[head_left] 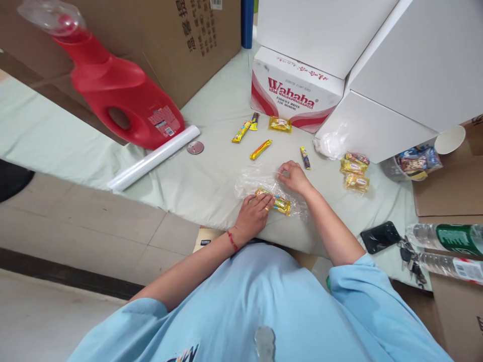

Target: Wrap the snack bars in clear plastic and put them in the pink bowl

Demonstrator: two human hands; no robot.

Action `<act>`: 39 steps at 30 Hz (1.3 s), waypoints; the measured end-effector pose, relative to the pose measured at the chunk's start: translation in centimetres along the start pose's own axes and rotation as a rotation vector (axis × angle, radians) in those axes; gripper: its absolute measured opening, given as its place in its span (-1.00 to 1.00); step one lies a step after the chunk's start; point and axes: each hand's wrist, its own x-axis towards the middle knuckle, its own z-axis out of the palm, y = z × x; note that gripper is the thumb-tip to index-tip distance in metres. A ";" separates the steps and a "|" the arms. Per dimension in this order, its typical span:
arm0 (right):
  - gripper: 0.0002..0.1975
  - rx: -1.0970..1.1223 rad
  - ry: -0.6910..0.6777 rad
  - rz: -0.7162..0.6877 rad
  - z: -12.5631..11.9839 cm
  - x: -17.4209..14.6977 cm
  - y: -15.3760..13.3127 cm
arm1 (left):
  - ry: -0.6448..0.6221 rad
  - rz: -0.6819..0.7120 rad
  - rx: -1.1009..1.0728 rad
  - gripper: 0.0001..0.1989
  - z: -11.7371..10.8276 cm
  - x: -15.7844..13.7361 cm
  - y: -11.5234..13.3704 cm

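Several yellow-wrapped snack packets (284, 205) lie together on a sheet of clear cling film (247, 183) near the table's front edge. My left hand (256, 212), with a ring and a red bracelet, rests over their left end with its fingers extended. At the film's right side, my right hand (295, 177) has thumb and fingers pinched together on the film's edge. Beyond the film lie a single yellow snack stick (260, 150), another yellow stick (241, 131), a small dark-and-yellow stick (305, 158) and a yellow packet (279, 124).
At the left stand a red jug (132, 100) and a white film roll (154, 158) beside a round metal disc (195, 147). A Wahaha carton (296, 90) is at the back. To the right are more packets (354, 173), a phone (380, 237), keys (409, 254) and bottles (449, 236).
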 end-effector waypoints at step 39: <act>-0.56 -0.247 -0.043 -0.308 5.6 -12.2 -4.1 | 0.010 -0.870 -0.565 -0.03 -2.1 4.0 -4.6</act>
